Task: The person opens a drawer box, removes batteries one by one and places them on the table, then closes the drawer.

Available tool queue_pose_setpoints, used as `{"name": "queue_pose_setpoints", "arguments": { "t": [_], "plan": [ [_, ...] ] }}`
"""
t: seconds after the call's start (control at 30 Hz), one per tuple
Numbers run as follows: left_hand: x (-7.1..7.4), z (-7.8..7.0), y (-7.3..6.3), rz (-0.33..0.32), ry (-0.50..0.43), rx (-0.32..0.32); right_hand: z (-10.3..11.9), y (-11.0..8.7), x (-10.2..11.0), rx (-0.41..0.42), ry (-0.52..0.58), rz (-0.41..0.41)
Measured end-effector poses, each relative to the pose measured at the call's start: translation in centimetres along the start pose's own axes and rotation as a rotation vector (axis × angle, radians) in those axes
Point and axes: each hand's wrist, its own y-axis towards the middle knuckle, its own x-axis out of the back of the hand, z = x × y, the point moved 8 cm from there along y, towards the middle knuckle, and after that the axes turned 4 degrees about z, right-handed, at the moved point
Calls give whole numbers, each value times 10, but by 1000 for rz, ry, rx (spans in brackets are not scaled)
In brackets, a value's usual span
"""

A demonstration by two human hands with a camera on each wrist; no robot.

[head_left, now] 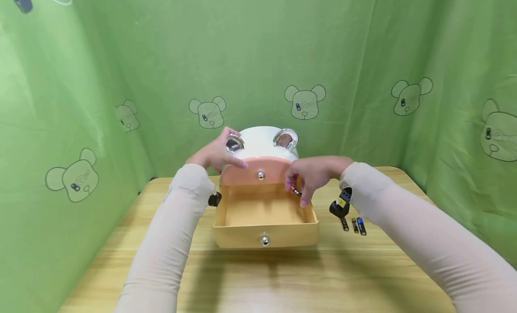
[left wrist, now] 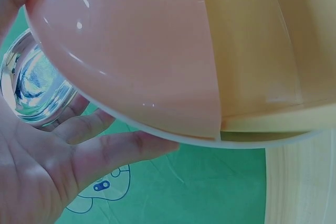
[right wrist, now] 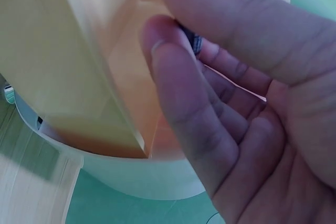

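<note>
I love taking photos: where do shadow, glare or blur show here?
Head view: soft shadows on the table in front of the yellow drawer; left wrist view: white glints on the pink drawer front; right wrist view: the right hand looks a little soft.

- Worktop (head_left: 303, 286): pale wood look, grain running crosswise, rounded far right corner, soft shadows across its near part.
- Box (head_left: 260, 140): white, standing toward the far side, its yellow drawer pulled out toward the person.
- Batteries (head_left: 361, 226): three, lying right of the box, roughly side by side; the rightmost has a blue far end and lies just beside the middle one.
</note>
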Motion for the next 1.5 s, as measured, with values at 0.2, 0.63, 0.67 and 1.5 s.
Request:
{"name": "queue_pose_setpoints", "arguments": {
  "t": [0.2, 0.63, 0.67, 1.5],
  "plan": [
    [0, 0, 0, -3, -4, 3, -3, -3, 2, 2, 0, -11],
    [1, 2, 1, 1, -29, 12, -10, -12, 4, 6, 33, -29],
    [1, 2, 1, 1, -32, 12, -11, -13, 4, 5, 36, -30],
    [-1, -1, 0, 7, -36, -4, -34, -32, 9, -8, 68, -94]
  ]
}}
